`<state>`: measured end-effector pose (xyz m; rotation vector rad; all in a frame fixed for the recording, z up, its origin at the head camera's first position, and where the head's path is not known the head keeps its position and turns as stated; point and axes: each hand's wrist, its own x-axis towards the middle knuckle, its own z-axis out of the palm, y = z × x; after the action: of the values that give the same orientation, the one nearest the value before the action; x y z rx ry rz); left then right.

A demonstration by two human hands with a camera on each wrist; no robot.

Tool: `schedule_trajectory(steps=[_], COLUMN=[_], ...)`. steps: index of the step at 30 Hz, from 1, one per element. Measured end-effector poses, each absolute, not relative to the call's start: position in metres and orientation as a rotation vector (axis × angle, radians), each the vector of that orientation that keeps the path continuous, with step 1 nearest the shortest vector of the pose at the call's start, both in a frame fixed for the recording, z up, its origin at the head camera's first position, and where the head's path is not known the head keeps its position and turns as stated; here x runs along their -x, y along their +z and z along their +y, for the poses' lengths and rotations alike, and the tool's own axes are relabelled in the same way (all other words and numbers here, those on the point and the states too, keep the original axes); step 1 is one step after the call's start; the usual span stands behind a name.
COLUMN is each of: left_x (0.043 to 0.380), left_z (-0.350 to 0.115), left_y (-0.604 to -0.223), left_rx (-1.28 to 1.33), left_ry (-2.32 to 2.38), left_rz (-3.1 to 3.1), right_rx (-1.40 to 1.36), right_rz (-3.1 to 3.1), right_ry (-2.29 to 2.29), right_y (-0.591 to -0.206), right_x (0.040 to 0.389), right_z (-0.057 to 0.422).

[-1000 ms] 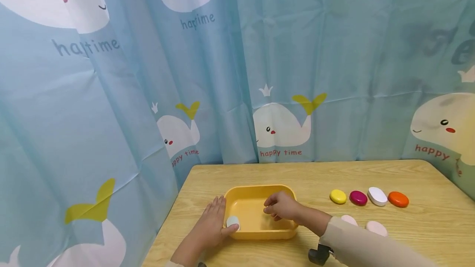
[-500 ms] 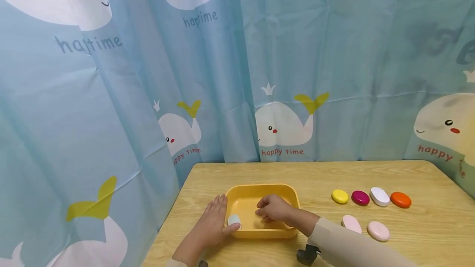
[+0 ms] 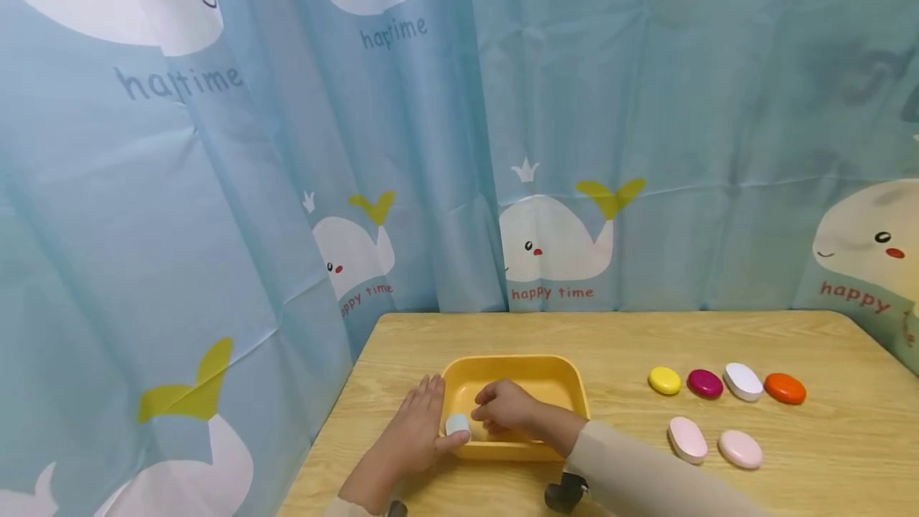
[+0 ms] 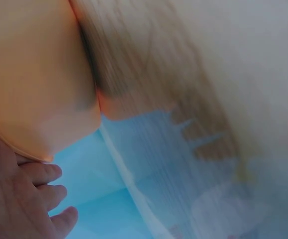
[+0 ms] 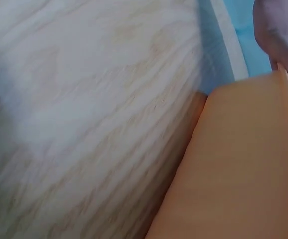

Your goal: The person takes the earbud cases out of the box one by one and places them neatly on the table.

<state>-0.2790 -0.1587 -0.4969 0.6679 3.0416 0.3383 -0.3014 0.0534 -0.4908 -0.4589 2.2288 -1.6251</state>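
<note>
My left hand (image 3: 412, 439) lies along the left side of a yellow plastic tub (image 3: 546, 373), fingers straight against its outer wall and thumb across the near-left rim. In the left wrist view its fingertips (image 4: 64, 219) extend past the tub's edge. A pale, rounded, soap-like piece (image 3: 456, 424) sits inside the near-left corner, close to that thumb. Over the tub's floor, just right of this piece, hovers my right hand (image 3: 506, 405) with loosely bent fingers. Nothing shows between them, though the fingertips are partly hidden. The right wrist view has the tub's outer wall (image 5: 238, 154).
On the wooden table (image 3: 617, 333), to the right, lie oval soap-like pieces: yellow (image 3: 664, 380), magenta (image 3: 705, 384), white (image 3: 743, 382) and orange (image 3: 785, 388) in a row, with two pink ones (image 3: 688, 440) nearer. A blue whale-print curtain (image 3: 459, 142) hangs behind.
My right hand has moved left inside the tub, toward the pale piece. Its sleeve has uncovered the two pink pieces. The left hand stays at the tub's left side; the head view shifts slightly.
</note>
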Motion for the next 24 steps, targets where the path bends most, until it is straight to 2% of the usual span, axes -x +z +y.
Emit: schedule_trajectory(steps=[24], left_x=[0.275], left_z=[-0.158], left_y=[-0.495], left_rx=[-0.702], left_ry=[0.275], left_rz=[3.070], right_rx=[0.547], right_rz=[2.186], right_ry=[-1.582], right_y=[-0.489], right_x=[0.293], right_z=[0.028])
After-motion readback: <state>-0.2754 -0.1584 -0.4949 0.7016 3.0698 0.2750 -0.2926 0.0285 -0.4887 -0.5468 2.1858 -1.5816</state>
